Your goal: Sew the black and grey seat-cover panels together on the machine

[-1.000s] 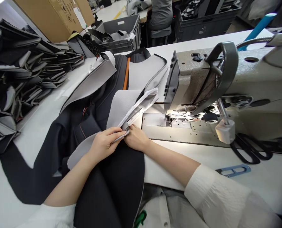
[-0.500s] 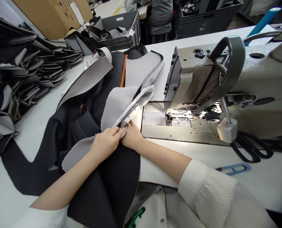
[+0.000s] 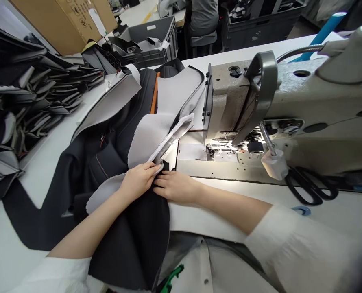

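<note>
My left hand (image 3: 140,181) is closed in a pinch on the seam edge of a black sewn cover (image 3: 132,236) with light grey backing. One grey-backed flap (image 3: 149,136) stands up just beyond those fingers, and an orange strip (image 3: 154,93) runs along the cover farther back. Close beside it, my right hand (image 3: 177,187) rests with fingers stretched out over the black fabric near the same edge. The sewing machine's needle area (image 3: 211,152) is lit, to the right of both hands and apart from the fabric edge they touch.
Black-handled scissors (image 3: 310,187) and a blue thread snipper (image 3: 301,210) lie at the right, the snipper partly behind my sleeve. Stacked fabric pieces (image 3: 37,85) fill the left side. Behind stand a grey crate (image 3: 171,40), a cardboard box (image 3: 77,20) and a seated person (image 3: 203,18).
My right hand has drawn back from under the seam and now lies over the black fabric, fingers extended. The left hand keeps its pinch. The view has shifted slightly right.
</note>
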Motion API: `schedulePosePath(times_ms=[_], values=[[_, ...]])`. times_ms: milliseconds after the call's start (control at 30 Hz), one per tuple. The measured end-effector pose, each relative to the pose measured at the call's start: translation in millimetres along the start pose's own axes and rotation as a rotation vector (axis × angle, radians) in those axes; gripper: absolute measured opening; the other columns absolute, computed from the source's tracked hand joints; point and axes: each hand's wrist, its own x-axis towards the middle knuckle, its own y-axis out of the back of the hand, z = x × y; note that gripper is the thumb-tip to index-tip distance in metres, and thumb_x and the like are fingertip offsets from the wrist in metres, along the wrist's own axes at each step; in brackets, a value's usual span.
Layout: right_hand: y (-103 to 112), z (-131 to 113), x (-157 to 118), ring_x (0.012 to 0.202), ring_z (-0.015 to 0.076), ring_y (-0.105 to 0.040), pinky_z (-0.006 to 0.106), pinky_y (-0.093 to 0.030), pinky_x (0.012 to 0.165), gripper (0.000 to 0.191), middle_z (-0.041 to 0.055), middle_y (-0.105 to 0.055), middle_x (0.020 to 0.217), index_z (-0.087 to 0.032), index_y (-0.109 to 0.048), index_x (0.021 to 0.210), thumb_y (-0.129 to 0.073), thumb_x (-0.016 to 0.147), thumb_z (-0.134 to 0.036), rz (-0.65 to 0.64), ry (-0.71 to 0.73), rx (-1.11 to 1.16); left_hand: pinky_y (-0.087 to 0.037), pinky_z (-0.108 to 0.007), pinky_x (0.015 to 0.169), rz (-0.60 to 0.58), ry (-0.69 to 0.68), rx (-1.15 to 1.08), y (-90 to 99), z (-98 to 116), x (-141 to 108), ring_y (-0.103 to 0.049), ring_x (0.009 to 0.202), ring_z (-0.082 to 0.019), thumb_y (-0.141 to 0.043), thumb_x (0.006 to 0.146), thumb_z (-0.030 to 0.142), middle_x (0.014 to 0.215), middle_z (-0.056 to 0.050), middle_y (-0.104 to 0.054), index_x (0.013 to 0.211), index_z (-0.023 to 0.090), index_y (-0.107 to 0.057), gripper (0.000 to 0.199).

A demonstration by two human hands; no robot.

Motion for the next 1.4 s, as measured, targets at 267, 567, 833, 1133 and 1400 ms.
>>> schedulePosePath(times_ms=[267,567,833,1133,1400], values=[[-9.2,0.3,-19.0,0.099,0.0216,-0.059,0.037,-0.041,0.097,0.022,0.0103,-0.066,0.097,-0.01,-0.062,0.098,-0.041,0.09,-0.011,0.099,-0.236,-0.135,-0.044,-0.021,0.06,0.024,-0.08,-0.081,-7.0,22.2,30.1,-0.061,0.081,-0.013,-0.044,0.091,0.024,0.096,-0.001,-0.066,0.108,0.025,-0.063,0.026],[17.9,-3.8,-127.3,0.113,0.0219,-0.056,0.034,-0.047,0.095,0.033,0.0142,-0.06,0.121,-0.007,-0.059,0.116,-0.038,0.092,-0.008,0.092,-0.366,-0.339,-0.043,-0.027,0.061,-0.035,-0.175,-0.06,-13.9,99.5,96.9,-0.056,0.082,-0.02,-0.049,0.085,0.017,0.09,-0.006,-0.065,0.107,0.023,-0.063,0.026],[15.2,-0.7,-131.5,0.11,0.0252,-0.058,0.037,-0.049,0.094,0.03,0.0155,-0.062,0.117,-0.005,-0.061,0.113,-0.042,0.09,-0.007,0.169,-0.37,-0.313,-0.045,-0.034,0.072,-0.106,-0.112,-0.117,-9.9,115.9,98.0,-0.05,0.091,-0.024,-0.044,0.087,0.019,0.101,-0.011,-0.059,0.104,0.02,-0.065,0.027],[17.2,-0.4,-136.3,0.117,0.0249,-0.053,0.037,-0.047,0.096,0.034,0.0156,-0.058,0.123,-0.007,-0.058,0.119,-0.04,0.09,-0.008,0.149,-0.42,-0.231,-0.046,-0.036,0.08,-0.056,-0.14,-0.11,-19.6,114.3,100.1,-0.048,0.099,-0.026,-0.044,0.088,0.02,0.105,-0.012,-0.057,0.109,0.019,-0.064,0.029],[17.5,3.8,-137.1,0.112,0.0238,-0.057,0.035,-0.047,0.096,0.032,0.0143,-0.061,0.118,-0.006,-0.061,0.113,-0.039,0.09,-0.008,0.183,-0.405,-0.297,-0.045,-0.032,0.073,-0.029,-0.144,-0.118,-18.0,113.9,105.9,-0.05,0.089,-0.023,-0.047,0.087,0.022,0.092,-0.009,-0.059,0.092,0.021,-0.068,0.022]])
